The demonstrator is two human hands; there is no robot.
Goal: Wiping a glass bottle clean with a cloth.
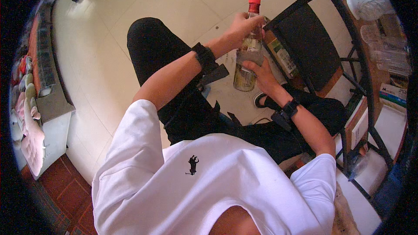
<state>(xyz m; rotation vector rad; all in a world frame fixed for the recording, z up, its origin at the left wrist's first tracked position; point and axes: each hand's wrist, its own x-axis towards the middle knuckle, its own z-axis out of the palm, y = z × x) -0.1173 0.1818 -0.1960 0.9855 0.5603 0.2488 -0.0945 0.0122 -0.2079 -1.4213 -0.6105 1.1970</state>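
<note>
A clear bottle point(245, 80) with a red cap point(254, 0) and a dark red neck wrap is held out over the floor between my knees. It tilts slightly, cap end away from me, and bears a partly worn or see-through label. My left hand point(245, 27) wraps around the upper body just below the neck. Lower down, my right hand point(263, 73) grips the bottle from the right side, its thumb lying across the front. Whether liquid is inside, I cannot tell. Black straps with small devices sit on both wrists.
At the right stands a black metal-framed shelf point(367, 68) holding a white patterned vase point(372, 3), clear plastic containers point(385, 50) and boxes. A green printed carton point(282, 57) is beside the bottle. Plush items point(32, 130) lie on furniture at the left. Pale tiles point(98, 71) cover the floor.
</note>
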